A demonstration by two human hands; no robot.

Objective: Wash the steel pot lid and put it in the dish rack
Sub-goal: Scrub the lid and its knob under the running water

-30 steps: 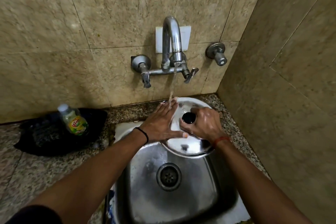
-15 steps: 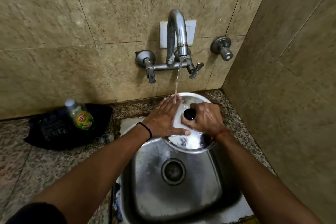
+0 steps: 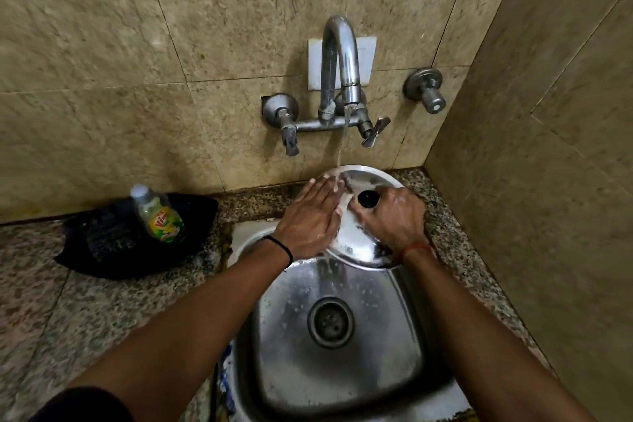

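Beige tiled walls back a steel sink (image 3: 342, 370) where the left hand (image 3: 310, 217) lies flat on the round steel pot lid (image 3: 356, 233), covering its left edge. The right hand (image 3: 394, 216) grips the black knob (image 3: 367, 198), hiding the lid's right side; tap water (image 3: 342, 147) blurs the left fingertips (image 3: 337, 181).

Lid (image 3: 356, 236) over sink (image 3: 342, 353) (under tap (image 3: 339, 55)).

Home kitchen wash corner, you stand at it. Evidence: small steel sink (image 3: 342, 336) set in speckled granite counter (image 3: 68, 301); wall-mounted mixer tap (image 3: 339, 79) running; beige marble-look wall tiles (image 3: 171, 27); dish-soap bottle (image 3: 159, 216) on dark cloth (image 3: 102, 243).
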